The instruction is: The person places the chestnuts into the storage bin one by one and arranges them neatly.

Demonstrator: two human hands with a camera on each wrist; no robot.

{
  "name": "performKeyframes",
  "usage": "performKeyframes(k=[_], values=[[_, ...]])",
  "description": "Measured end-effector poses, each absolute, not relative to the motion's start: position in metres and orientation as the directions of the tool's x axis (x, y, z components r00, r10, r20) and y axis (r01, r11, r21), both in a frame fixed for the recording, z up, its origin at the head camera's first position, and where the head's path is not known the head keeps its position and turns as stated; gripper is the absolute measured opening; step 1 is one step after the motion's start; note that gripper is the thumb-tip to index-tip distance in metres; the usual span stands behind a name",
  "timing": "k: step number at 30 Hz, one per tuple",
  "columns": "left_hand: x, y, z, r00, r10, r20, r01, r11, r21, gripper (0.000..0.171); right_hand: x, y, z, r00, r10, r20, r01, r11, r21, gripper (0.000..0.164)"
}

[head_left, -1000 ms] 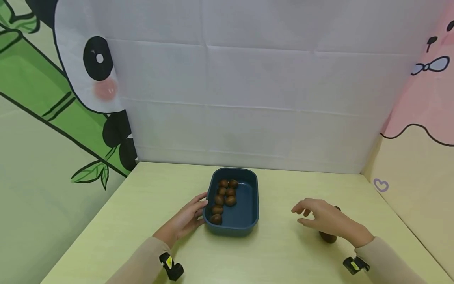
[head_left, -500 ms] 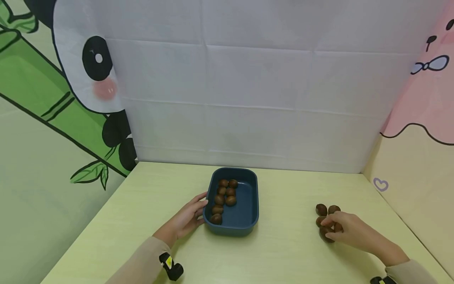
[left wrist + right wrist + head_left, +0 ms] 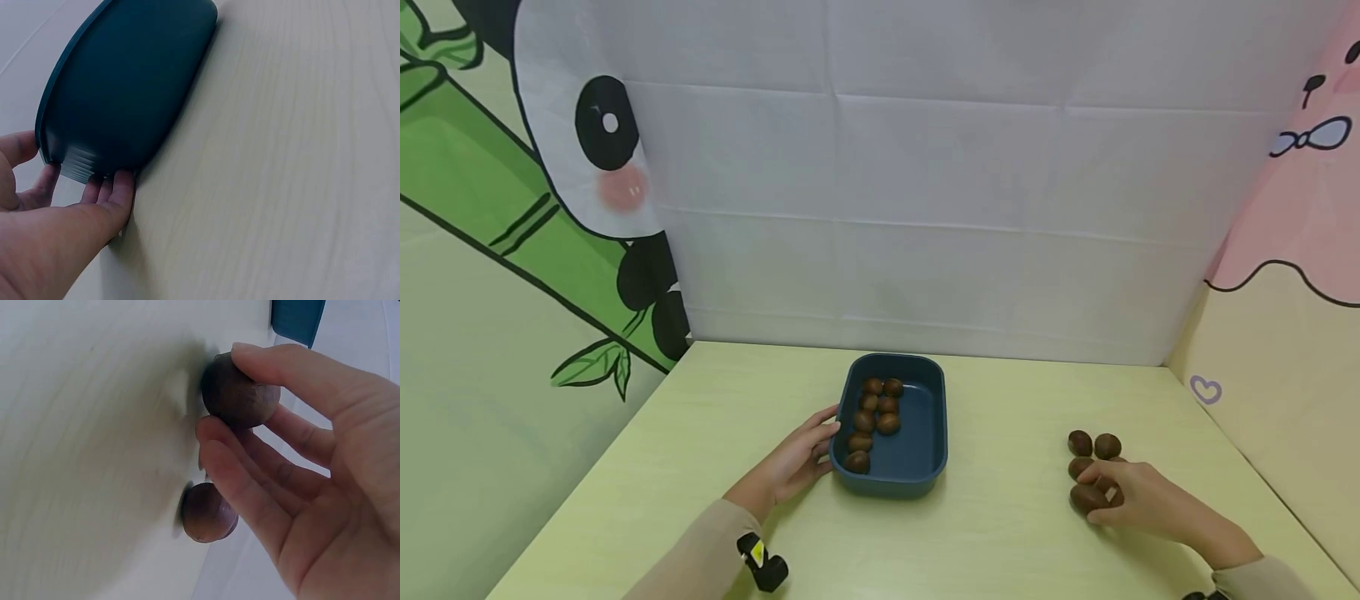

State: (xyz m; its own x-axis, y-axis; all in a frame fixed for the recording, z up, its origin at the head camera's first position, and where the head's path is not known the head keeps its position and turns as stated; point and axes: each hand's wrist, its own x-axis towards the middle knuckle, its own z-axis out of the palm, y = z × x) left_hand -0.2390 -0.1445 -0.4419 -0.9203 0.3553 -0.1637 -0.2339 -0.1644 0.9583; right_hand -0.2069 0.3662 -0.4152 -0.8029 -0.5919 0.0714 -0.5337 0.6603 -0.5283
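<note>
A blue box (image 3: 925,482) stands on the table, with several brown chestnuts (image 3: 888,424) along its left side. My left hand (image 3: 793,467) holds the box by its left wall. The left wrist view shows the fingertips (image 3: 123,181) against the lower part of the wall and another digit up at the rim. Far to the right, my right hand (image 3: 1150,500) grips a chestnut (image 3: 237,394) between thumb and fingers, close over the table. Loose chestnuts (image 3: 1080,442) lie around these fingers; a few are partly hidden behind the hand.
The pale yellow table (image 3: 1000,533) meets a white cloth backdrop (image 3: 925,208) behind the box. Walls with cartoon drawings (image 3: 490,417) flank it on both sides. Another chestnut (image 3: 209,512) lies below the right fingers in the right wrist view.
My right hand has moved right and down from above the table to the loose chestnuts, and its thumb and fingers have closed on one. The left hand and box have stayed in place.
</note>
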Motion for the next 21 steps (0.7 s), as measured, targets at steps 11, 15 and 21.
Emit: performKeyframes(k=[11, 15, 21], values=[[-0.239, -0.143, -0.441, -0.917, 0.362, -0.167, -0.238, -0.162, 0.958, 0.059, -0.211, 0.351, -0.411, -0.770, -0.630, 0.097, -0.570, 0.612, -0.549, 0.036], [-0.239, -0.143, -0.441, -0.918, 0.360, -0.165, -0.234, -0.157, 0.959, 0.060, -0.218, 0.336, -0.403, -0.763, -0.636, 0.116, -0.589, 0.611, -0.529, 0.036], [-0.240, -0.144, -0.443, -0.918, 0.360, -0.167, -0.235, -0.154, 0.960, 0.061, -0.232, 0.301, -0.384, -0.771, -0.630, 0.094, -0.569, 0.614, -0.547, 0.038]])
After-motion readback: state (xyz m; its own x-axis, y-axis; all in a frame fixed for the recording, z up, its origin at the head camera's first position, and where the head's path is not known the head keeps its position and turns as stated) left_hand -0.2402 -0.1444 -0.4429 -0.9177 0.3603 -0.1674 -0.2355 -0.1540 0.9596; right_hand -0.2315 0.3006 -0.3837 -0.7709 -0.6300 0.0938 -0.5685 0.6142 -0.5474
